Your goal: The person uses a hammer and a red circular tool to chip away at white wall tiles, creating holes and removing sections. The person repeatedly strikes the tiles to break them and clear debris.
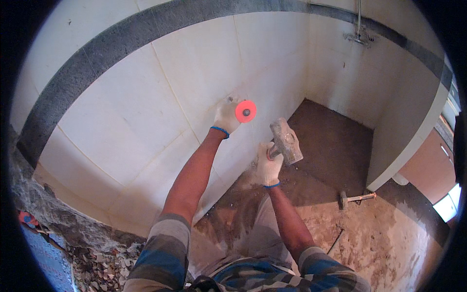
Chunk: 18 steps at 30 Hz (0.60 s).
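My left hand (224, 118), in a white work glove with a blue cuff, is closed round a chisel (246, 112) with a round pinkish-red hand guard. It is held up at the white tiled wall (194, 73), where a small chipped, dirty patch shows beside the glove. The chisel's struck end faces me; its tip is hidden behind the guard and glove. Lower and to the right, my gloved right hand (270, 168) grips the short handle of a sledgehammer (286, 141). Its heavy, dusty head is raised above the floor, apart from the chisel.
A smaller hammer (344, 200) with a wooden handle lies on the dirty floor (360, 228) at the right, near a thin dark rod (335, 241). A partition wall (408, 131) stands beyond. Broken rubble (99, 267) and a rough wall edge (63, 211) are at lower left.
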Available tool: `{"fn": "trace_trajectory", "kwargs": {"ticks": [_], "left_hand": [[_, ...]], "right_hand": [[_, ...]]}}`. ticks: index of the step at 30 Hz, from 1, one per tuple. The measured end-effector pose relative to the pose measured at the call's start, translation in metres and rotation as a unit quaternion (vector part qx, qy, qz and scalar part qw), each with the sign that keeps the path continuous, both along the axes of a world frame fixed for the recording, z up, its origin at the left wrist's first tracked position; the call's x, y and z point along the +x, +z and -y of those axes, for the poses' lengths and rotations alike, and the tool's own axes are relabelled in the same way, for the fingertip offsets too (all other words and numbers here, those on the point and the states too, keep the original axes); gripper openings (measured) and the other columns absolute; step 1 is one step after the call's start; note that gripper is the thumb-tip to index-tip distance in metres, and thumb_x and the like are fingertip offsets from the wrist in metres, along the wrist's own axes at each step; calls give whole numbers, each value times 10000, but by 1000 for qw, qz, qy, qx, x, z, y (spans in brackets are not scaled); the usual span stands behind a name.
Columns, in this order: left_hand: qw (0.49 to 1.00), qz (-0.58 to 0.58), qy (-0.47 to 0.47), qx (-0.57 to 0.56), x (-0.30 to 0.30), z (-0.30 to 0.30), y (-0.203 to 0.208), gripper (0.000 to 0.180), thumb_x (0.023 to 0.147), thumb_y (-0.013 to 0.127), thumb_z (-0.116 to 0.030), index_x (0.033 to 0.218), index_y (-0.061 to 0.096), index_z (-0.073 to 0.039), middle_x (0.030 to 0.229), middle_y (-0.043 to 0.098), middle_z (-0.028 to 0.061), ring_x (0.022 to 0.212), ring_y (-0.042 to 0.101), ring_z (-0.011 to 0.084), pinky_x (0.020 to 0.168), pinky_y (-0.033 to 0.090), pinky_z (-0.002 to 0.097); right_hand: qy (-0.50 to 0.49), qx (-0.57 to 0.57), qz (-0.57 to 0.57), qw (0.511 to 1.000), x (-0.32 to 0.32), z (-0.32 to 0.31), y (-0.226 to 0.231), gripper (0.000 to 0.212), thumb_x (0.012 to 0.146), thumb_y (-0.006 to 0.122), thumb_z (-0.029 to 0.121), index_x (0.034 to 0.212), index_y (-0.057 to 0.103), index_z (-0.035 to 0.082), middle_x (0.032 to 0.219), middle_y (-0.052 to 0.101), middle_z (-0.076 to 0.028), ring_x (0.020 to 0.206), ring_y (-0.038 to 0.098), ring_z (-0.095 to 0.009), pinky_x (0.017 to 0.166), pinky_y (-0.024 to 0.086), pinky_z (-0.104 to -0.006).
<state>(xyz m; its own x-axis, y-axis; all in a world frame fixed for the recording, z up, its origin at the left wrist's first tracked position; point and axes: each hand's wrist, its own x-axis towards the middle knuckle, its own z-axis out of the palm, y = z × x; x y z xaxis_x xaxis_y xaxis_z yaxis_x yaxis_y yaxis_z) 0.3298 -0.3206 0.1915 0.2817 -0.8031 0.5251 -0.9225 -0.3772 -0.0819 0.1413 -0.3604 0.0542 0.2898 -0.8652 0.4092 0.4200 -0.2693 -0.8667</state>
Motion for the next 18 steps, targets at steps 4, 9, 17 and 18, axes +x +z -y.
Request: {"fn": "trace_trajectory", "kwargs": {"ticks": [4,9,17,18], "left_hand": [[993,-110,3,45,-1,-3,3,282,993,674,-280,1234,686,-136,1305,714,144,1299,639,376,989,565,510],[999,-22,-36,-22,3,-5,-6,267,1023,633,-279,1254,678,-152,1321,704,125,1263,660,367,1025,559,494],[996,-74,-46,-14,3,-6,-5,336,937,758,-250,1236,681,-117,1324,689,169,1244,662,399,962,589,512],[994,-33,-71,-73,3,-6,-4,332,939,755,-245,1237,677,-122,1309,695,160,1213,679,395,945,593,513]], "right_hand": [[39,-80,-320,943,-2,6,-5,429,1014,746,412,1075,756,-13,853,748,-218,866,776,-268,805,566,-438],[31,-63,-201,977,-15,2,-9,427,995,734,411,1084,755,-6,873,748,-244,884,783,-374,803,572,-443],[49,-12,-320,946,-11,10,8,436,1005,714,413,1028,728,-22,801,704,-207,754,660,-169,751,546,-423],[39,-30,-279,959,-17,8,6,309,1046,718,246,918,653,-27,748,623,11,720,509,-101,673,485,-355]]}}
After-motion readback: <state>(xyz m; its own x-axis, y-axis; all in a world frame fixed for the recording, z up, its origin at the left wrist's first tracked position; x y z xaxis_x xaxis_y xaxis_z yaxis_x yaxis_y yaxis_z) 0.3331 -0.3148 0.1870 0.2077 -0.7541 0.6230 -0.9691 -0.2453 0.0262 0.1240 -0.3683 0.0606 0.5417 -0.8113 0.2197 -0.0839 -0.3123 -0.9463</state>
